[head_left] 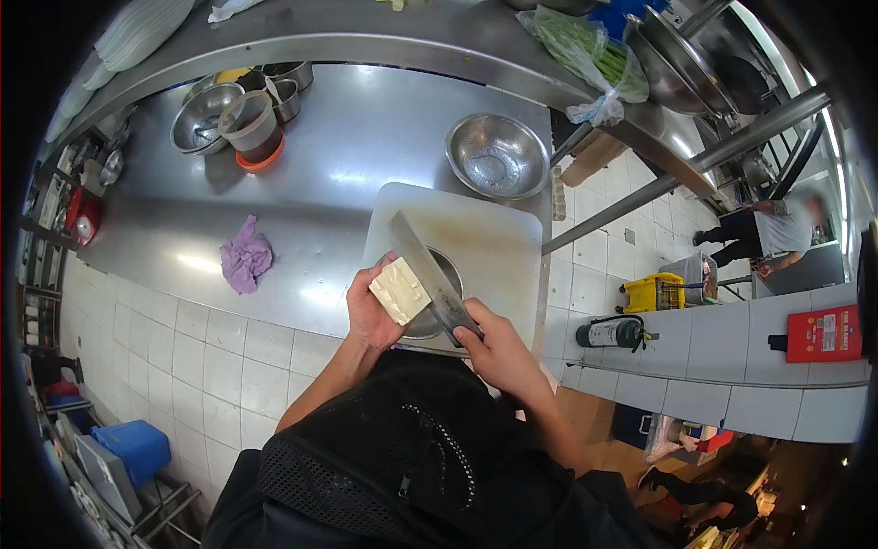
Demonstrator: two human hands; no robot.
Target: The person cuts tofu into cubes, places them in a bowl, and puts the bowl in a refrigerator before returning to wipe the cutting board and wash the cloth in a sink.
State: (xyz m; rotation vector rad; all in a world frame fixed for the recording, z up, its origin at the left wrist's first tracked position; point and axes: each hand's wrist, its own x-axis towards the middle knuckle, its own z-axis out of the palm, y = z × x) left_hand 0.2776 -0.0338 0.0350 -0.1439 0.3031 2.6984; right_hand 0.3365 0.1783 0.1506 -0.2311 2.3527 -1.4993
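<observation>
My left hand point(368, 316) cradles a pale block of tofu point(400, 291) on its palm, and lines show across the top of the block. In my right hand point(498, 343) is the handle of a cleaver point(422, 259). Its wide blade slants up and left, right beside the tofu. Beneath both hands a metal bowl point(446, 265) stands on a white cutting board point(512, 238), partly hidden by the blade and the tofu.
A perforated metal bowl point(497, 157) sits behind the board. A crumpled purple cloth point(246, 255) lies left on the steel table point(311, 201). Farther back are metal bowls point(203, 117) and a plastic container point(250, 128). At right, a person point(777, 229) stands in the aisle.
</observation>
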